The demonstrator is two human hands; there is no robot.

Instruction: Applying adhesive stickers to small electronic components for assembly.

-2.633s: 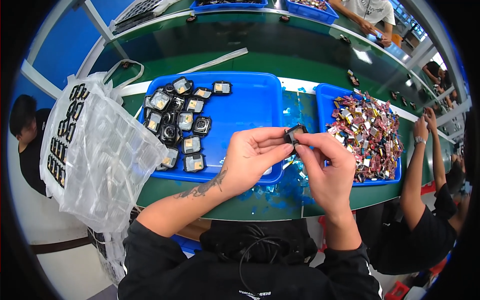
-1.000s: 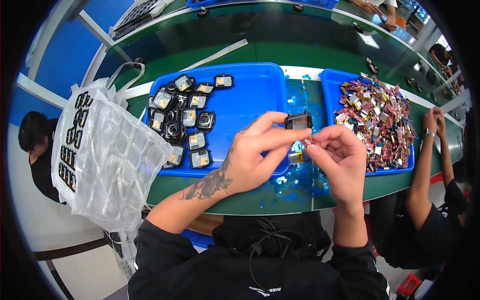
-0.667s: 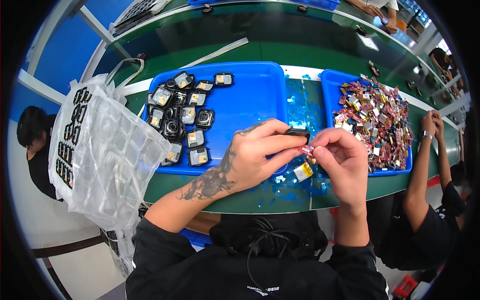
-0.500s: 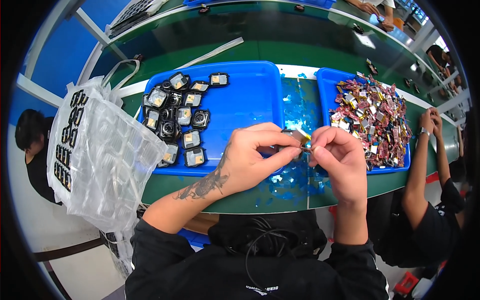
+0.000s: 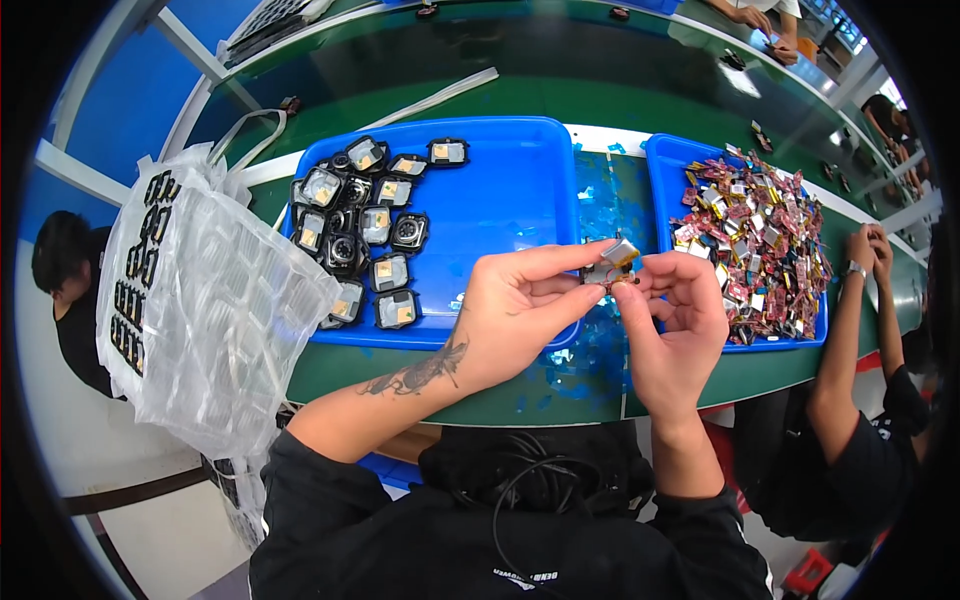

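Below the near edge of the desk [image 5: 440,408], a black cable [image 5: 520,462] loops in front of my body. Above that edge, the fingers of my left hand [image 5: 505,312] are closed on a small black case [image 5: 598,273], thumb on the near side and index finger on the far side. A silver battery [image 5: 621,252] sits tilted at the far edge of the case, not flat inside it. The fingers of my right hand [image 5: 678,312] are bent against the right end of the case, beside the thin wiring [image 5: 622,282]; I cannot tell whether they pinch it or only press. Caution: pulling the battery sideways could strain or detach the wiring, and pressing a fingernail or the case rim into the battery could damage its wrap. Loosening the left grip could let the case drop onto the blue film scraps [image 5: 565,378] beneath, where small parts would be hard to find. Farther out, the left blue tray [image 5: 490,220] holds black housings [image 5: 395,308], beside a translucent white plastic sheet [image 5: 215,300]; the right blue tray [image 5: 657,190] holds heaped circuit boards and batteries [image 5: 755,265]. Swinging either wrist wide could knock a tray. Beyond both trays, a white strap [image 5: 440,100] lies across the dark green surface [image 5: 580,75].
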